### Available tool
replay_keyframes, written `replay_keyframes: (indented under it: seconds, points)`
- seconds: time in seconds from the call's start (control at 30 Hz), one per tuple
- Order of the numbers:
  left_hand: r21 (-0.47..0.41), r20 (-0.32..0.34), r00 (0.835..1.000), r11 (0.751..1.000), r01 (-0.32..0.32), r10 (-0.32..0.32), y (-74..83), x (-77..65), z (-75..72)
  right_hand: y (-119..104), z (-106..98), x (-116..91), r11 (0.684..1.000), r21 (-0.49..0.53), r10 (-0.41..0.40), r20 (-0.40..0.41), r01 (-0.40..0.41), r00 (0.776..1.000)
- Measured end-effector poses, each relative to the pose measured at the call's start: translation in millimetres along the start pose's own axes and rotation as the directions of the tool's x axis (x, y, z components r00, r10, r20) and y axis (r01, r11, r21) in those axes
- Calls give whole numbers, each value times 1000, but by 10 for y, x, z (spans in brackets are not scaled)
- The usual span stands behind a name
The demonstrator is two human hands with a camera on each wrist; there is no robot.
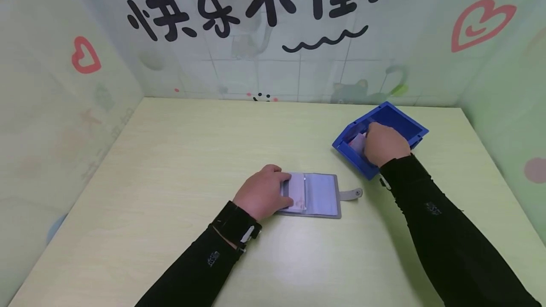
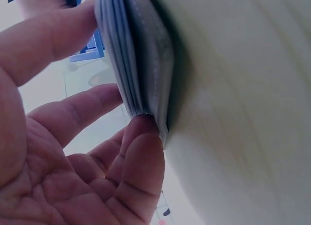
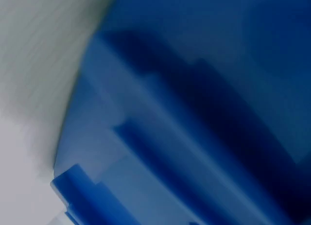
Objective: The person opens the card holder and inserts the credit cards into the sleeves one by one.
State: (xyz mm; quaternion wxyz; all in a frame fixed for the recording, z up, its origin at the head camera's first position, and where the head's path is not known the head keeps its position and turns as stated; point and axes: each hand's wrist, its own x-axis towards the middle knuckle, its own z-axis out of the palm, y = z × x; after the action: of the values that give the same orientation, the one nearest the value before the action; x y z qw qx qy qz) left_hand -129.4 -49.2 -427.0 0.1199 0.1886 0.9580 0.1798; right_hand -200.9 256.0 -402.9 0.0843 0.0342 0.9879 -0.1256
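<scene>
A small card holder (image 1: 322, 194) with a grey cover and clear sleeves lies opened out on the table, its snap strap (image 1: 351, 194) pointing right. My left hand (image 1: 263, 193) grips its left part, thumb and forefinger over the sleeves. The left wrist view shows the stacked sleeves (image 2: 119, 55) edge-on, with fingertips at their end. My right hand (image 1: 386, 145) reaches down into a blue plastic bin (image 1: 401, 122), beside a pinkish card-like piece (image 1: 357, 143). Its fingertips are hidden, so I cannot tell whether they hold that piece.
The bin stands tilted at the table's (image 1: 192, 146) back right, its walls (image 3: 160, 108) filling most of the right wrist view. A printed wall (image 1: 256, 70) with lettering rises along the back edge, and side panels (image 1: 512, 108) flank the table.
</scene>
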Motion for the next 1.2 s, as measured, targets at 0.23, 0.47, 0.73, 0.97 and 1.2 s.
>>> replay_keyframes:
  seconds: [0.23,0.47,0.73,0.97,1.2]
  points:
    - [-2,4,1000,1000,-5,5,-20,11,31,120,-150,-140,982,187,-28,-59,39,998]
    - [15,9,1000,1000,-6,6,-31,21,36,65,-221,-403,946,322,37,-237,42,971]
    - [7,0,1000,1000,-2,2,-40,16,19,-333,28,-663,899,425,-80,-80,107,994]
    - [-22,0,1000,1000,19,-19,-32,23,24,-613,383,-674,891,451,-129,127,58,984]
    - [-33,4,1000,999,26,-26,-31,30,20,-702,496,-678,910,413,-106,191,18,976]
